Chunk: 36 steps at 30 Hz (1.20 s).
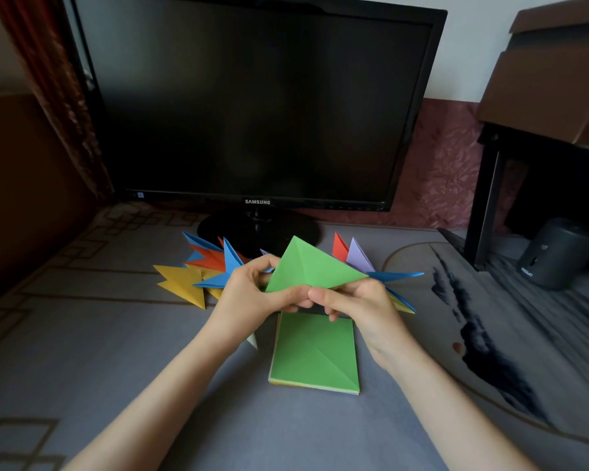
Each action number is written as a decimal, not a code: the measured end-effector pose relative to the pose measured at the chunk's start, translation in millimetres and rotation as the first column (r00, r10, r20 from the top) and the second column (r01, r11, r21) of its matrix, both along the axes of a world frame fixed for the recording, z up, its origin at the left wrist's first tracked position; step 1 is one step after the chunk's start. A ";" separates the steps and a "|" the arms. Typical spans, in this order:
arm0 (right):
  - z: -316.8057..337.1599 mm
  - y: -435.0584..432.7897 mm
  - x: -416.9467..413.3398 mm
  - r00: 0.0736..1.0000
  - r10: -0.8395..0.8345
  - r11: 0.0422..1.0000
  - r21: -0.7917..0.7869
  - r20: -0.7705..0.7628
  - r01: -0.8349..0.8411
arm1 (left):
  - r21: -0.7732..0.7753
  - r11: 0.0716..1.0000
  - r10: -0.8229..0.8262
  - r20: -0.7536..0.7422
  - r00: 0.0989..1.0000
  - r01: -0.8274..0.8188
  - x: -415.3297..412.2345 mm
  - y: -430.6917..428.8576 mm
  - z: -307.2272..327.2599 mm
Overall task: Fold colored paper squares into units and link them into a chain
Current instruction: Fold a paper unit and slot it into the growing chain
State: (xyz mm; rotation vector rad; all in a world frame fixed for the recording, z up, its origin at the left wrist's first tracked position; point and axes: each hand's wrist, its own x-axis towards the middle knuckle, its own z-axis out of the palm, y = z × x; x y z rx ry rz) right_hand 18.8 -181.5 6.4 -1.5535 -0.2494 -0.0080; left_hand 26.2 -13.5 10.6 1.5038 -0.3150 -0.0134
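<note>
A green paper sheet (306, 265), folded into a triangle, is held in the air above the table. My left hand (252, 294) pinches its lower left edge, and my right hand (357, 300) pinches its lower right edge. Below my hands lies a stack of paper squares (315, 355) with a creased green sheet on top. Behind my hands a chain of folded units (198, 270) in yellow, orange, blue and purple spreads across the table; its middle is hidden by the green sheet and my hands.
A black monitor (252, 107) on a round stand (259, 229) stands at the back of the grey patterned table (82, 334). A dark cylindrical speaker (555, 253) and a black rack (490, 185) stand at the right. A curtain (48, 79) hangs at the left.
</note>
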 end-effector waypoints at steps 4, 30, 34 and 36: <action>-0.2 0.1 0.1 1.000 -0.016 0.996 0.086 -0.024 0.018 | -0.038 0.999 -0.012 -0.011 1.000 0.012 -1.1 -1.9 1.5; 6.3 -10.4 3.2 0.973 -0.166 0.986 -0.008 0.163 0.169 | 0.088 0.995 -0.040 0.018 0.999 0.038 2.3 5.6 -0.8; 2.9 -9.0 2.2 0.993 -0.049 0.987 -0.148 0.105 0.064 | 0.187 0.978 -0.094 0.030 0.995 0.086 1.7 4.6 -2.8; 1.3 -10.4 4.1 0.994 -0.071 0.982 -0.168 0.088 0.085 | 0.172 0.980 -0.101 0.012 0.995 0.097 2.8 5.7 -1.5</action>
